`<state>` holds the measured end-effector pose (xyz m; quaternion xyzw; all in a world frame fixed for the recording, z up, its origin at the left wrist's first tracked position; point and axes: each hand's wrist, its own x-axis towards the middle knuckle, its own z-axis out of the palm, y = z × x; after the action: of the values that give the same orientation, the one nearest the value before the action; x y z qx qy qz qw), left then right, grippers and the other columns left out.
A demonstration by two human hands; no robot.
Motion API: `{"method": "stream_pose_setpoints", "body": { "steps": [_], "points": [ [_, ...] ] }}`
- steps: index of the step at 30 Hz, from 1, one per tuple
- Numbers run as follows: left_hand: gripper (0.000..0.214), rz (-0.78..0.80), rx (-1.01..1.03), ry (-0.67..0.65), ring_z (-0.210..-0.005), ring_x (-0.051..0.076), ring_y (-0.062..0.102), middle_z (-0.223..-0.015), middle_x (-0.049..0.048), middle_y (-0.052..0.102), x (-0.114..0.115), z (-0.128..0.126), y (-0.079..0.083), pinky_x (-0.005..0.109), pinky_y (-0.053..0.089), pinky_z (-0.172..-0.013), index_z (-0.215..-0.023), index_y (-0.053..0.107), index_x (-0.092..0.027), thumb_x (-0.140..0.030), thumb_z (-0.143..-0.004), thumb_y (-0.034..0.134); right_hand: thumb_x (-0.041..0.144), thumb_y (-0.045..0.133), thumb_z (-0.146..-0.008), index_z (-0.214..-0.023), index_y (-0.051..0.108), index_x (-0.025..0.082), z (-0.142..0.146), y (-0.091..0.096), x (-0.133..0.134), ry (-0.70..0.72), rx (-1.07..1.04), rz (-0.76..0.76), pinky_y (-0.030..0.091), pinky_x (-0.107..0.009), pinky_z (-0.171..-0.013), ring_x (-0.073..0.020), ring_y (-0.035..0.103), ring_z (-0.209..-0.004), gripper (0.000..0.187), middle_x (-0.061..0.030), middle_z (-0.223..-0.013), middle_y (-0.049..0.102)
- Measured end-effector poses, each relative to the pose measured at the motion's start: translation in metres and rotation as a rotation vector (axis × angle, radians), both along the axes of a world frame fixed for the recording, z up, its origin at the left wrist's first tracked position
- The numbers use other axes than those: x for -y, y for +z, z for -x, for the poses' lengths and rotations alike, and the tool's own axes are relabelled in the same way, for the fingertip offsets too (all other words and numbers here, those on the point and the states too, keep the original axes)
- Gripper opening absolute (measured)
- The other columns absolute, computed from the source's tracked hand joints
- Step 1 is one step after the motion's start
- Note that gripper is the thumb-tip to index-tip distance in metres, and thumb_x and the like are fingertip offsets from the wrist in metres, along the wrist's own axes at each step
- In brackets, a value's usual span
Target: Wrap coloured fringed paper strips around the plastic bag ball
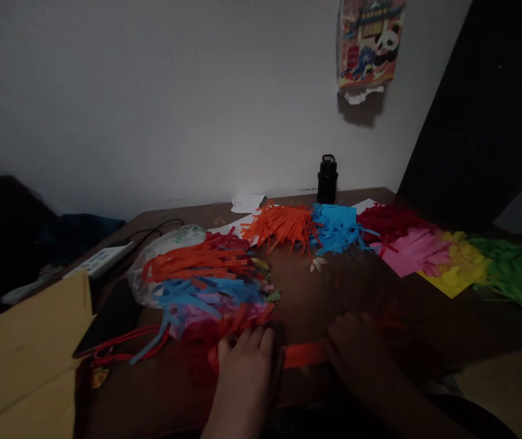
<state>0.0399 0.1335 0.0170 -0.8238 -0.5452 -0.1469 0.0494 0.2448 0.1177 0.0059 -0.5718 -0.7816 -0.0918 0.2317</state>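
Near the table's front edge, an orange paper strip point(304, 355) lies stretched between my two hands. My left hand point(246, 356) is closed over its left end, fingers curled down. At the other end, my right hand point(355, 341) is closed on the strip too, with its fingertips hidden in shadow. Just beyond my left hand is a pile of fringed paper: an orange bundle point(197, 265) over a blue bundle point(210, 296), resting partly on a clear plastic bag point(139, 277). Dark red paper point(197, 347) lies left of my left hand.
Along the back are fringed paper bundles in orange point(283, 225), blue point(336, 225), pink point(414, 250), yellow point(460, 268) and green point(517, 268). A black bottle point(327, 180) stands by the wall. Left are a white device point(100, 259), a dark flat object point(110, 317) and a cardboard box point(27, 353).
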Motion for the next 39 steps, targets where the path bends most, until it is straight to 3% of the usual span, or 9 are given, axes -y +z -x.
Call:
{"method": "stream_pose_setpoints", "body": {
  "steps": [2, 7, 10, 13, 18, 21, 26, 30, 39],
  "points": [
    [0.016, -0.04, 0.036, -0.075, -0.091, 0.023, 0.06, -0.09, 0.0039, 0.071, 0.0, 0.002, -0.001, 0.044, 0.033, -0.089, -0.087, 0.066, -0.022, -0.015, -0.089, 0.051, 0.009, 0.06, -0.081, -0.075, 0.058, 0.019, 0.001, 0.002, 0.001, 0.026, -0.011, -0.023, 0.028, -0.034, -0.071, -0.0189, 0.05, -0.071, 0.012, -0.0014, -0.073, 0.06],
    [0.02, 0.039, 0.142, -0.44, -0.098, 0.021, 0.059, -0.098, 0.0007, 0.071, 0.007, 0.014, 0.007, 0.043, 0.03, -0.097, -0.104, 0.064, -0.027, -0.018, -0.086, 0.058, 0.024, 0.069, -0.084, -0.084, 0.06, 0.019, -0.003, 0.006, 0.013, 0.366, 0.003, 0.059, 0.035, -0.03, -0.073, -0.0167, 0.052, -0.081, 0.01, 0.0001, -0.084, 0.061],
    [0.021, 0.084, 0.145, -0.53, -0.09, 0.021, 0.06, -0.092, -0.0002, 0.07, 0.013, 0.019, 0.009, 0.042, 0.033, -0.095, -0.102, 0.064, -0.026, -0.026, -0.082, 0.066, 0.046, 0.071, -0.08, -0.088, 0.061, 0.02, -0.013, 0.009, 0.022, 0.422, 0.04, 0.146, 0.036, -0.036, -0.085, -0.0189, 0.053, -0.087, 0.029, -0.0003, -0.089, 0.063],
    [0.022, 0.046, 0.195, -0.616, -0.082, 0.02, 0.059, -0.085, -0.0013, 0.068, 0.016, 0.018, 0.0, 0.041, 0.036, -0.091, -0.091, 0.063, -0.025, -0.038, -0.076, 0.073, 0.048, 0.071, -0.079, -0.088, 0.061, 0.021, -0.02, 0.009, 0.027, 0.446, 0.034, 0.193, 0.035, -0.038, -0.088, -0.0186, 0.055, -0.086, 0.03, 0.0005, -0.088, 0.063],
    [0.01, 0.13, 0.183, -0.572, -0.079, 0.018, 0.059, -0.078, -0.0005, 0.066, 0.018, 0.013, -0.007, 0.038, 0.041, -0.087, -0.085, 0.065, -0.027, -0.026, -0.089, 0.056, 0.035, 0.066, -0.087, -0.084, 0.059, 0.021, -0.019, -0.002, 0.029, 0.433, -0.036, 0.107, 0.033, -0.033, -0.074, -0.0156, 0.053, -0.077, 0.015, 0.0022, -0.08, 0.062],
    [0.019, 0.199, 0.202, -0.519, -0.079, 0.018, 0.059, -0.078, 0.0008, 0.066, 0.019, 0.014, 0.001, 0.036, 0.042, -0.084, -0.081, 0.065, -0.027, -0.021, -0.09, 0.05, 0.023, 0.059, -0.091, -0.074, 0.055, 0.02, -0.017, -0.009, 0.028, 0.461, -0.095, 0.044, 0.031, -0.033, -0.075, -0.013, 0.05, -0.073, 0.017, 0.004, -0.073, 0.057],
    [0.018, 0.274, 0.185, -0.519, -0.084, 0.017, 0.059, -0.084, -0.0004, 0.067, 0.02, 0.016, 0.019, 0.033, 0.04, -0.082, -0.083, 0.063, -0.023, -0.01, -0.085, 0.051, 0.021, 0.057, -0.091, -0.085, 0.057, 0.02, -0.015, -0.009, 0.027, 0.49, -0.15, 0.095, 0.031, -0.033, -0.076, -0.0137, 0.051, -0.081, 0.006, 0.002, -0.084, 0.061],
    [0.019, 0.351, 0.168, -0.444, -0.085, 0.016, 0.06, -0.088, 0.0003, 0.066, 0.02, 0.017, 0.029, 0.031, 0.041, -0.083, -0.085, 0.061, -0.023, -0.011, -0.089, 0.047, 0.017, 0.049, -0.095, -0.084, 0.056, 0.02, -0.016, -0.011, 0.027, 0.521, -0.158, 0.077, 0.029, -0.032, -0.073, -0.0138, 0.048, -0.076, 0.013, 0.0018, -0.079, 0.058],
    [0.019, 0.255, 0.106, -0.29, -0.084, 0.023, 0.057, -0.089, 0.0051, 0.063, 0.02, 0.008, 0.008, 0.04, 0.04, -0.08, -0.084, 0.06, -0.02, -0.01, -0.085, 0.045, 0.009, 0.058, -0.077, -0.07, 0.051, 0.02, -0.008, -0.011, 0.03, 0.223, -0.023, -0.035, 0.028, -0.038, -0.076, -0.0194, 0.043, -0.07, 0.015, -0.0004, -0.072, 0.055]
  ]
}}
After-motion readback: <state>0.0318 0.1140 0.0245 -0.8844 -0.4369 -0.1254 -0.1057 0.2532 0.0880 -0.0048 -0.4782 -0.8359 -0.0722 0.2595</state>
